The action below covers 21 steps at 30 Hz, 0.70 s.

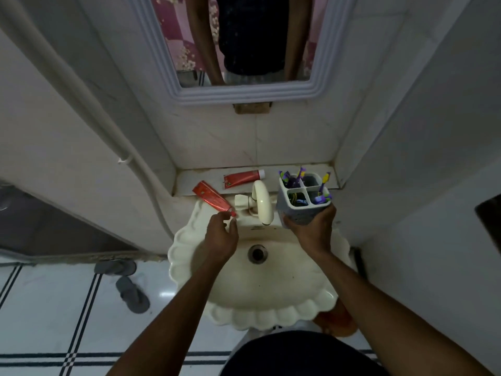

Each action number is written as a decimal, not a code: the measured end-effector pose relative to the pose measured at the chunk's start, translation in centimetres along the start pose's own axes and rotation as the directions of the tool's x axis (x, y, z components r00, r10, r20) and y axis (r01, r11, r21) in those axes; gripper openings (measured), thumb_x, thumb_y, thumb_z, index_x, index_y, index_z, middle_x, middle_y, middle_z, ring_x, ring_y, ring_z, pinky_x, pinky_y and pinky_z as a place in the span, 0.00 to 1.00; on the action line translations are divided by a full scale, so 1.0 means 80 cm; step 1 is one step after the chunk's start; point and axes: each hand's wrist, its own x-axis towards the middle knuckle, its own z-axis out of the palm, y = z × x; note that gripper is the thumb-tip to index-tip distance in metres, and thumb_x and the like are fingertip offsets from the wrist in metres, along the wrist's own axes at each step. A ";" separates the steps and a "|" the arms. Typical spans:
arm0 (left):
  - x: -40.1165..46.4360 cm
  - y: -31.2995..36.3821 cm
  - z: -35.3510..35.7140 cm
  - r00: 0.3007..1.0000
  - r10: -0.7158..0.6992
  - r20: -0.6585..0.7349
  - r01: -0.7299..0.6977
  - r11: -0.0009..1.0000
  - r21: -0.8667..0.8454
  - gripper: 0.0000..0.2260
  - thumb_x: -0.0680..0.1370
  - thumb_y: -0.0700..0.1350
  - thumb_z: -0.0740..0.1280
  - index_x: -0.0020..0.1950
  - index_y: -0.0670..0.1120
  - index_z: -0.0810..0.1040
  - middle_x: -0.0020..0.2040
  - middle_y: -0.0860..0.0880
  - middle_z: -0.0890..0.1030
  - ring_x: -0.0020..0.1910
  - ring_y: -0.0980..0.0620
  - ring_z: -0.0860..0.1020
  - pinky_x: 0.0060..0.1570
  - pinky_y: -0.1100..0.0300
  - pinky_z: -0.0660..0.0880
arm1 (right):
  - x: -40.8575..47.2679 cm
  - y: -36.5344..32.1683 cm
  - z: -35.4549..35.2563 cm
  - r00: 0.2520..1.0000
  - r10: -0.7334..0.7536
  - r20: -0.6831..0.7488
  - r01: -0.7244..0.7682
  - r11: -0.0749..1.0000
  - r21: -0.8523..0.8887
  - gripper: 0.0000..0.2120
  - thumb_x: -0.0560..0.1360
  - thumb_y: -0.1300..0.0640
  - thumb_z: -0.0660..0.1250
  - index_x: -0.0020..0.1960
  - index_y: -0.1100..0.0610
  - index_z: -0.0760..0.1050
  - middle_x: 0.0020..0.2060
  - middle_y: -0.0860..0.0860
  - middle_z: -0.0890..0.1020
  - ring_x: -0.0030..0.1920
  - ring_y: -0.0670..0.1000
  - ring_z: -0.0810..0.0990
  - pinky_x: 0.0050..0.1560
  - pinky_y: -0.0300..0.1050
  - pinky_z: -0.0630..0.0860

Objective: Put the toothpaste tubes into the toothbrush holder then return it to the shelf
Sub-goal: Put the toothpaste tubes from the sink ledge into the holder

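Head: red toothpaste tubes [212, 198], four-compartment holder [303, 198]

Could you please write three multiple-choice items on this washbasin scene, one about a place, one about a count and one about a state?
1. Where does the untouched toothpaste tube lie?
A. in the sink
B. on the shelf
C. in the holder

2. How many compartments does the toothbrush holder have?
A. two
B. three
C. four

3. What is the right hand doing?
A. holding the holder
B. turning the tap
C. hanging free

Answers:
1 B: the second toothpaste tube lies flat on the shelf behind the tap, while the left hand pinches the other tube at its cap.
2 C: white dividers split the toothbrush holder into four.
3 A: the right hand has its grip round the holder's base, above the sink.
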 end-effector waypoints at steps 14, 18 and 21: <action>0.123 -0.020 -0.044 0.818 0.311 0.485 -0.576 0.441 0.688 0.30 0.74 0.37 0.73 0.76 0.49 0.74 0.77 0.44 0.74 0.72 0.38 0.73 0.71 0.40 0.68 | -0.017 0.003 0.009 0.996 0.042 0.077 -0.045 0.998 0.042 0.69 0.58 0.25 0.84 0.83 0.57 0.55 0.79 0.53 0.74 0.75 0.52 0.77 0.71 0.48 0.78; 0.122 -0.012 -0.057 0.794 0.438 0.422 -0.597 0.434 0.674 0.25 0.74 0.37 0.74 0.69 0.50 0.76 0.65 0.47 0.82 0.63 0.40 0.78 0.66 0.41 0.69 | -0.019 0.002 0.003 0.996 0.038 0.075 -0.040 0.999 0.026 0.64 0.63 0.33 0.87 0.83 0.55 0.54 0.77 0.51 0.74 0.72 0.49 0.78 0.68 0.45 0.78; 0.114 -0.004 -0.072 0.769 0.558 0.313 -0.599 0.457 0.657 0.17 0.77 0.44 0.76 0.64 0.52 0.78 0.58 0.49 0.83 0.60 0.41 0.78 0.67 0.37 0.67 | -0.020 0.000 0.000 0.997 0.027 0.068 -0.028 0.999 0.026 0.61 0.66 0.37 0.88 0.83 0.55 0.55 0.76 0.50 0.75 0.70 0.49 0.78 0.67 0.45 0.79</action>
